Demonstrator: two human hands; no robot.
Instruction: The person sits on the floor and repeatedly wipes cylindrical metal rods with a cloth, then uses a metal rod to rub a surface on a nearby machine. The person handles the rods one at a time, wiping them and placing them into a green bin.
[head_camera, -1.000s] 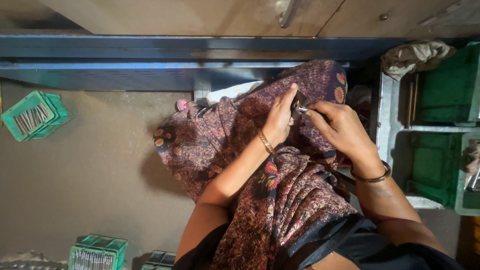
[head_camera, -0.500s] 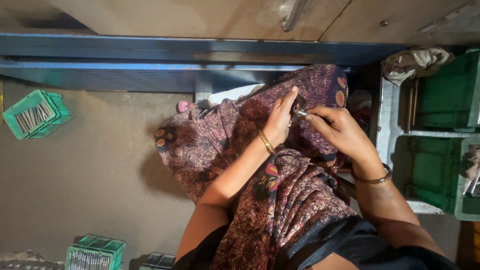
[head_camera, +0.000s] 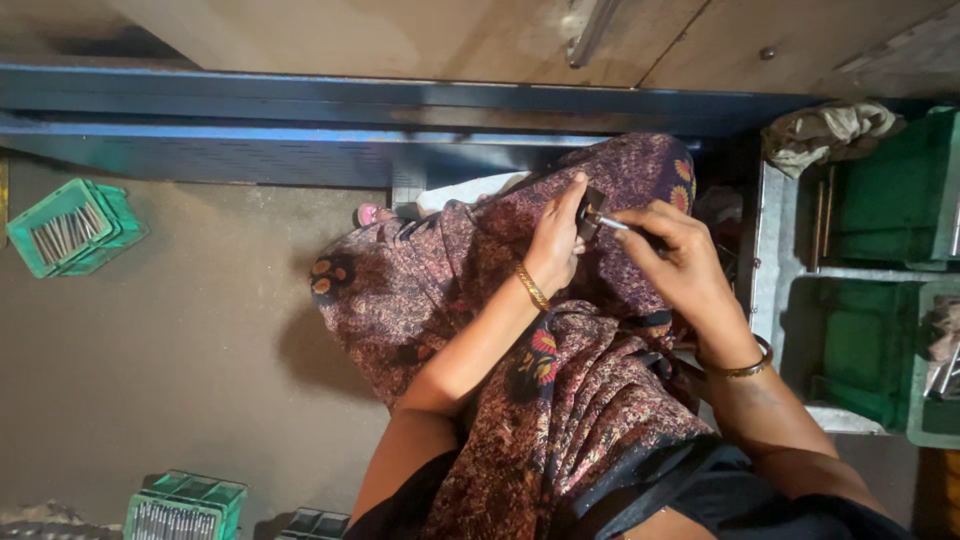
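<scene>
I sit with a patterned maroon cloth (head_camera: 560, 390) over my lap. My left hand (head_camera: 556, 240) is closed around a small dark metal part (head_camera: 590, 213) held above my knee. My right hand (head_camera: 672, 255) pinches a thin silvery metal pin (head_camera: 612, 223) whose tip meets the dark part. The two hands almost touch each other. A gold bangle sits on each wrist. How the pin enters the part is hidden by my fingers.
A blue metal bench frame (head_camera: 300, 110) runs across the top. A green crate of metal pins (head_camera: 72, 226) stands on the floor at left, another green crate (head_camera: 185, 505) at the bottom left. Green bins (head_camera: 890, 300) on a grey rack and a crumpled rag (head_camera: 825, 130) are at right.
Both hands stay together over my lap. The right hand has shifted slightly, bringing the pin closer against the dark part in the left hand.
</scene>
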